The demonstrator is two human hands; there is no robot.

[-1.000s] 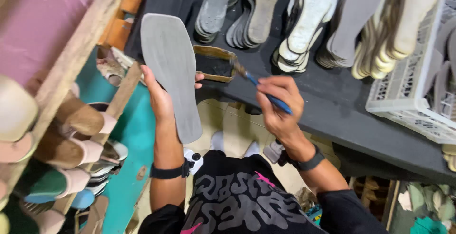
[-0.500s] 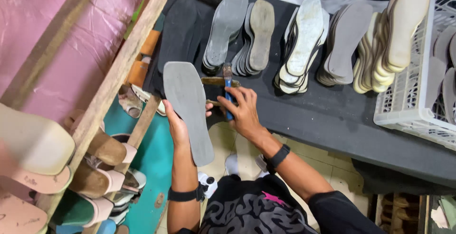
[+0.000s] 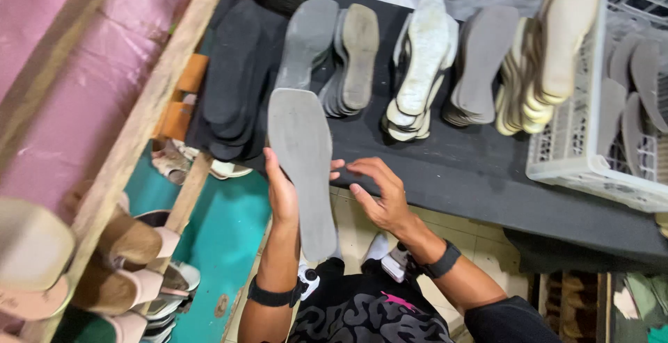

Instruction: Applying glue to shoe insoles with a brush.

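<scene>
While 2 hands steady 1 grey sole point(image 3: 303, 169) — left hand point(image 3: 282, 193), right hand point(image 3: 379, 193).

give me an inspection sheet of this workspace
surface: dark bench with rows of leaning soles
job's things: grey sole, held upright over the bench edge
clutter: grey sole stacks, pale soles, white crate holding more soles
grippers: left hand grips the grey sole from behind; right hand open beside it, fingertips near its edge, contact unclear
cables: nothing seen
surroundings: wooden rack with sandals at the left, pink sheet behind it, tiled floor below
</scene>
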